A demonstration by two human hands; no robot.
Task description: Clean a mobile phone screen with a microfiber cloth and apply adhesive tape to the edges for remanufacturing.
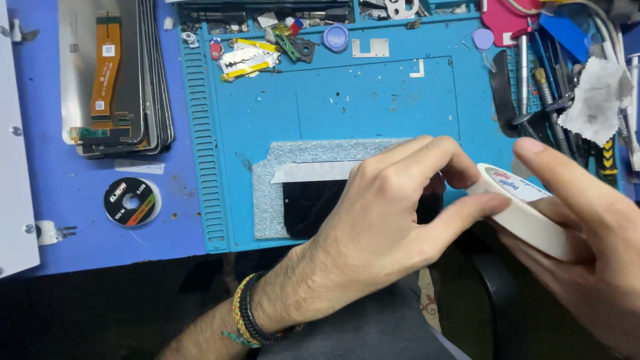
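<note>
My right hand [587,233] grips a cream roll of masking tape [523,210] at the blue silicone mat's [347,100] right edge, while my left hand's [387,227] fingers pinch its free end over the foam-wrapped black panel [303,207].

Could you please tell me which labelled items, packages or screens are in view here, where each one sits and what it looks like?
White tape roll with a printed inner label: right, held by both hands.
Round black wire spool with a colour-striped label: left, on the blue table.
Stack of dark phone screens with an orange flex cable: top left.
Black screen on grey foam wrap: centre, on the blue mat, taped along its top.
</note>
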